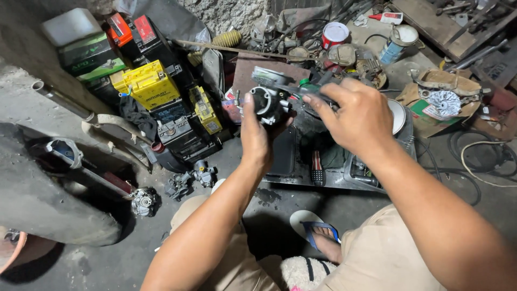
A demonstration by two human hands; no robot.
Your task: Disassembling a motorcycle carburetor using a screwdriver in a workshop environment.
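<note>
at upper left, yellow batteries (148, 83) sit stacked on the floor. at centre frame the left hand (256, 134) has its grip closed around a dark carburetor (268, 102). the right hand (358, 116) pinches a slim tool (301, 90) touching its top.

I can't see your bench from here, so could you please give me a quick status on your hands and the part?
Left hand grips black carburetor. Right hand on its top, holding a dark tool. Screwdriver lies on tray below; nothing blocking.
</note>
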